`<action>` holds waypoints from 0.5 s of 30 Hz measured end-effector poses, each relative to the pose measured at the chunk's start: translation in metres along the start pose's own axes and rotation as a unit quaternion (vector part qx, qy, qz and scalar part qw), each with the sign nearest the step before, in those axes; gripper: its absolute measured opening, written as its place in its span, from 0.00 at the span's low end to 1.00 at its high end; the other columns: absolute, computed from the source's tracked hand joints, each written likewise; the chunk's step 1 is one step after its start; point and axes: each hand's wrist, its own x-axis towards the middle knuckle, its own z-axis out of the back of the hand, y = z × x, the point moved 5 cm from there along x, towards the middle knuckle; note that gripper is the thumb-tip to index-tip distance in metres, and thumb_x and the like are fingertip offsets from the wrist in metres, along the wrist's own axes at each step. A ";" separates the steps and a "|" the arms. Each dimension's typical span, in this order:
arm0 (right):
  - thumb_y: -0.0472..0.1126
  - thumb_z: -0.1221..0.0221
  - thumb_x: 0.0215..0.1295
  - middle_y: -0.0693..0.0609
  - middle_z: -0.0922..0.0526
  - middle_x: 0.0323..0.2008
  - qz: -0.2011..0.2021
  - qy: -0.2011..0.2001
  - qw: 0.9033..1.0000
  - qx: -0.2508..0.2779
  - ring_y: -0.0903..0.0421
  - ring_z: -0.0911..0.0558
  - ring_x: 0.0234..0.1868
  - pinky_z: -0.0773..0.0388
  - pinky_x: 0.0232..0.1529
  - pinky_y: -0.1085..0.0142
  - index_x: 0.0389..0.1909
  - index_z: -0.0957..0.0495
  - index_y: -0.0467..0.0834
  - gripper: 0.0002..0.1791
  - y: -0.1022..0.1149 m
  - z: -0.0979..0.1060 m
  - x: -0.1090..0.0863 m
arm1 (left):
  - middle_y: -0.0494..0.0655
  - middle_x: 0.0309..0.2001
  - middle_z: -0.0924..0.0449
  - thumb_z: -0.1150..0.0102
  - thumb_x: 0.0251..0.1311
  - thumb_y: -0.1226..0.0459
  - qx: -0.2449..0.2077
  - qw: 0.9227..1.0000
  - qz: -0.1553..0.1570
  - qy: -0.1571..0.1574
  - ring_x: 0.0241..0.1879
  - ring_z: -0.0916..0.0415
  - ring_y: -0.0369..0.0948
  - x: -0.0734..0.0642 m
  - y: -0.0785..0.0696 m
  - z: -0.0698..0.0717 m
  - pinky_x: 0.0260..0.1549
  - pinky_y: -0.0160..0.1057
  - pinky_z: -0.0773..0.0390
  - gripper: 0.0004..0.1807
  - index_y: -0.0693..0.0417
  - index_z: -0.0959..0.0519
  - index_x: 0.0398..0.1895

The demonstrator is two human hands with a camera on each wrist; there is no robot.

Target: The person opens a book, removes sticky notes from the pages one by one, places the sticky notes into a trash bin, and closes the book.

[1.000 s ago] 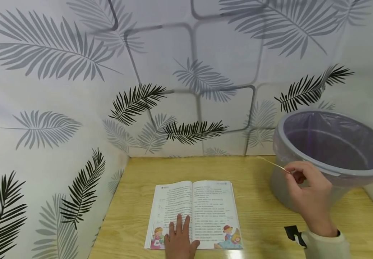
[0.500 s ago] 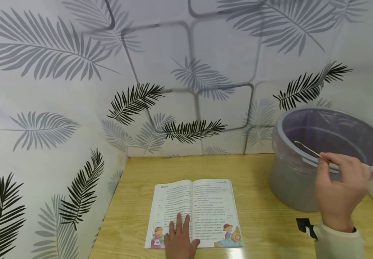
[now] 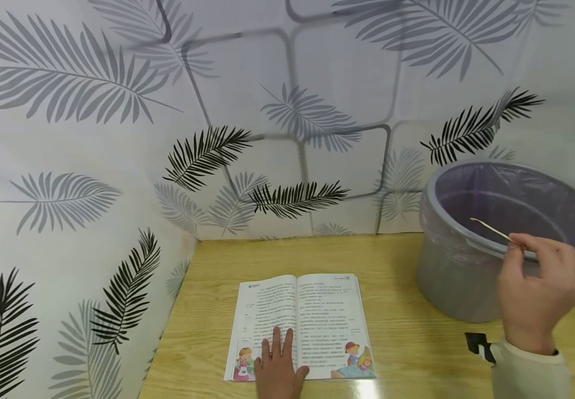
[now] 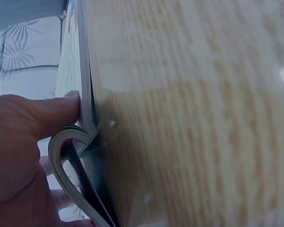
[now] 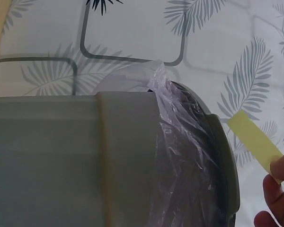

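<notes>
My right hand (image 3: 539, 288) pinches a thin yellow paper strip (image 5: 253, 141) by one end between thumb and fingertips. In the head view the strip (image 3: 492, 228) points up and left, overlapping the near rim and opening of a grey trash bin (image 3: 459, 288). Purplish clear liner (image 5: 173, 156) folds over the bin's rim. An open book (image 3: 324, 327) lies on the table with text and cartoon children in its lower corners. My left hand (image 3: 280, 368) rests on its left page with fingers extended. In the left wrist view the thumb (image 4: 61, 111) touches the page near the fold.
The wood-grain table (image 3: 382, 266) meets leaf-patterned sheeting (image 3: 247, 83) behind and at the left. A small black piece (image 3: 476, 342) lies on the table beside the right sleeve (image 3: 532, 371). The bin stands at the table's back right.
My right hand has moved right, carrying the paper strip from left of the bin to over its near rim. The left hand has stayed on the book.
</notes>
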 end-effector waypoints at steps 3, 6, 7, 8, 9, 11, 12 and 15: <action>0.34 0.43 0.65 0.28 0.17 0.37 -0.001 0.018 0.999 -0.030 0.78 0.42 0.46 0.46 0.60 0.61 0.33 0.14 0.31 0.11 -0.008 -0.001 -0.001 | 0.52 0.78 0.46 0.32 0.53 0.43 0.002 1.000 0.004 -0.001 0.74 0.44 0.63 0.001 0.000 0.001 0.63 0.72 0.40 0.47 0.43 0.41 0.75; 0.36 0.45 0.68 0.30 0.18 0.39 0.001 0.032 0.998 -0.052 0.77 0.45 0.47 0.51 0.63 0.52 0.35 0.14 0.32 0.13 -0.015 -0.001 -0.003 | 0.51 0.79 0.47 0.32 0.53 0.43 0.002 1.000 0.007 0.001 0.74 0.45 0.63 0.002 -0.001 0.002 0.64 0.72 0.40 0.48 0.42 0.41 0.76; 0.36 0.45 0.68 0.30 0.18 0.39 0.002 0.036 0.998 -0.057 0.77 0.45 0.47 0.52 0.63 0.49 0.35 0.14 0.32 0.14 -0.017 -0.001 -0.003 | 0.51 0.79 0.47 0.32 0.53 0.43 0.002 1.000 0.008 0.004 0.74 0.45 0.63 0.002 -0.001 0.002 0.64 0.72 0.41 0.48 0.42 0.41 0.76; 0.36 0.46 0.68 0.30 0.18 0.39 0.005 0.042 0.997 -0.061 0.77 0.46 0.47 0.54 0.62 0.47 0.35 0.14 0.32 0.14 -0.018 -0.001 -0.003 | 0.51 0.79 0.47 0.32 0.54 0.43 0.002 1.000 0.010 0.008 0.74 0.45 0.63 0.002 -0.002 0.002 0.65 0.72 0.41 0.47 0.42 0.41 0.76; 0.36 0.47 0.69 0.29 0.19 0.39 0.006 0.047 0.997 -0.066 0.77 0.47 0.47 0.55 0.62 0.46 0.35 0.14 0.32 0.15 -0.019 -0.001 -0.004 | 0.51 0.79 0.47 0.32 0.54 0.43 0.004 1.000 0.013 0.013 0.75 0.46 0.63 0.002 -0.002 0.001 0.65 0.72 0.41 0.47 0.42 0.41 0.76; 0.37 0.49 0.70 0.29 0.19 0.40 0.010 0.063 0.995 -0.076 0.77 0.48 0.47 0.58 0.63 0.43 0.37 0.15 0.31 0.16 -0.021 -0.002 -0.004 | 0.51 0.79 0.48 0.33 0.54 0.43 0.009 1.000 0.018 0.021 0.75 0.46 0.62 0.003 -0.001 0.000 0.66 0.71 0.42 0.48 0.42 0.41 0.76; 0.37 0.49 0.70 0.29 0.19 0.40 0.010 0.069 0.994 -0.078 0.77 0.49 0.48 0.59 0.62 0.42 0.37 0.15 0.31 0.16 -0.022 -0.002 -0.005 | 0.51 0.79 0.48 0.33 0.54 0.43 0.011 0.999 0.020 0.023 0.75 0.46 0.62 0.003 -0.001 -0.001 0.66 0.71 0.42 0.47 0.42 0.41 0.76; 0.37 0.50 0.71 0.29 0.20 0.42 0.007 0.082 0.993 -0.085 0.76 0.49 0.48 0.60 0.62 0.40 0.38 0.15 0.31 0.17 -0.024 -0.004 -0.005 | 0.50 0.79 0.48 0.33 0.54 0.43 0.019 0.999 0.022 0.024 0.75 0.47 0.61 0.003 -0.001 -0.002 0.66 0.70 0.42 0.47 0.42 0.42 0.76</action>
